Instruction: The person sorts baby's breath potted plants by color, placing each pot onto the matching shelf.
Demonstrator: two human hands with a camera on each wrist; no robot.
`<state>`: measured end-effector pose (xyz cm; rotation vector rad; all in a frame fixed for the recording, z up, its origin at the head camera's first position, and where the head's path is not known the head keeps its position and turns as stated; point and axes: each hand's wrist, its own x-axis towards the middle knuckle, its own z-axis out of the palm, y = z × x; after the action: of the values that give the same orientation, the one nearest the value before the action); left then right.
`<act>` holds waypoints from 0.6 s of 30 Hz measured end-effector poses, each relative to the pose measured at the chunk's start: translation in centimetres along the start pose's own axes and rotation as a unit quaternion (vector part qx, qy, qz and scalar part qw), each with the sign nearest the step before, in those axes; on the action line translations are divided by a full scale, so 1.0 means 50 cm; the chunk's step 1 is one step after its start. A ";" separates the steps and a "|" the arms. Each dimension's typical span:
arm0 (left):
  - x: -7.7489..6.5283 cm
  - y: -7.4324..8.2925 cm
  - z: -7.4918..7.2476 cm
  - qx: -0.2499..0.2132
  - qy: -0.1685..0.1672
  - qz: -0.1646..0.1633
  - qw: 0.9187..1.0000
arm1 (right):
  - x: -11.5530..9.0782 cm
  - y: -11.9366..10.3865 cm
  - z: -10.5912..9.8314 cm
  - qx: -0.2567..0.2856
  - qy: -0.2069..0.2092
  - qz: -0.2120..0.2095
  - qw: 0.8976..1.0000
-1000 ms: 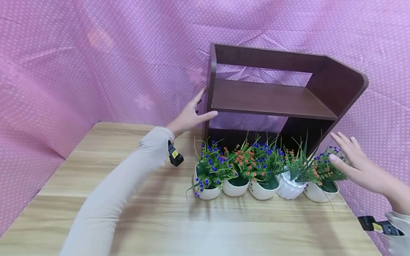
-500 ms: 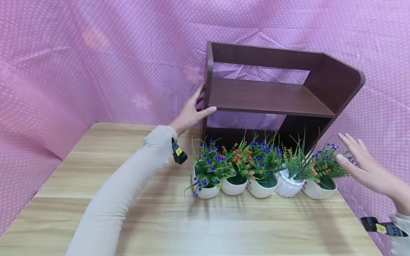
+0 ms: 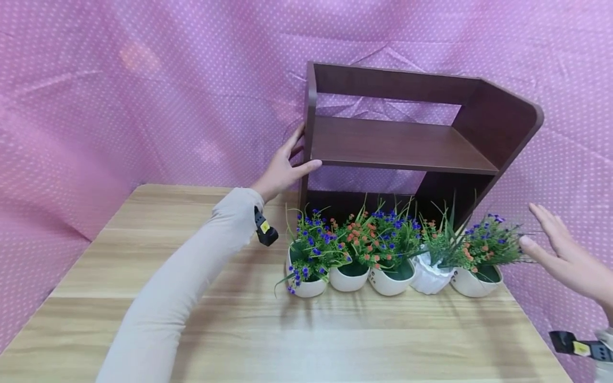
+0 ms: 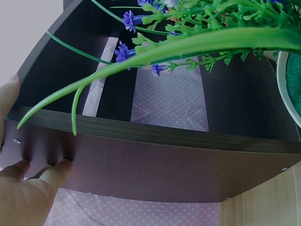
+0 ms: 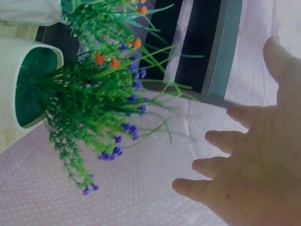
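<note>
A dark brown wooden shelf [image 3: 383, 142] stands at the back of the table. My left hand [image 3: 283, 169] holds its left side panel: in the left wrist view the fingertips [image 4: 59, 172] press on the outer face, and the thumb lies at the front edge. In the head view, my right hand [image 3: 570, 260] hovers off the shelf's right side with fingers spread, holding nothing. Nearest to it is the rightmost potted plant [image 3: 479, 282], with purple and orange flowers; in the right wrist view its leaves [image 5: 94, 94] spread toward the hand without clear contact.
Several potted artificial plants stand in a row before the shelf, among them a white pot [image 3: 306, 288] at the left end and one in white crinkled wrapping [image 3: 430, 275]. A pink dotted cloth [image 3: 191, 80] hangs behind the wooden table [image 3: 119, 255]. The rightmost pot stands near the table's right edge.
My left hand's fingers have come against the shelf's side panel. My right hand has moved right, away from the shelf and the rightmost plant. The head view has shifted slightly.
</note>
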<state>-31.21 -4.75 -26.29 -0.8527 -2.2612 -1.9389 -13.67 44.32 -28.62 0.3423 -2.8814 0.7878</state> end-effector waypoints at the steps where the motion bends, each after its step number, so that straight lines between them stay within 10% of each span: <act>1: 0.000 -0.001 0.001 0.001 0.001 0.001 1.000 | -0.003 0.006 0.000 0.003 0.002 0.005 1.000; 18: 0.027 -0.060 -0.007 0.004 0.004 0.009 1.000 | -0.072 0.107 0.071 0.070 0.060 0.061 0.994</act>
<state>-33.77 -4.77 -28.37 -0.8584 -2.2475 -1.9211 -11.78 47.63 -34.92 0.1283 -2.7621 0.9972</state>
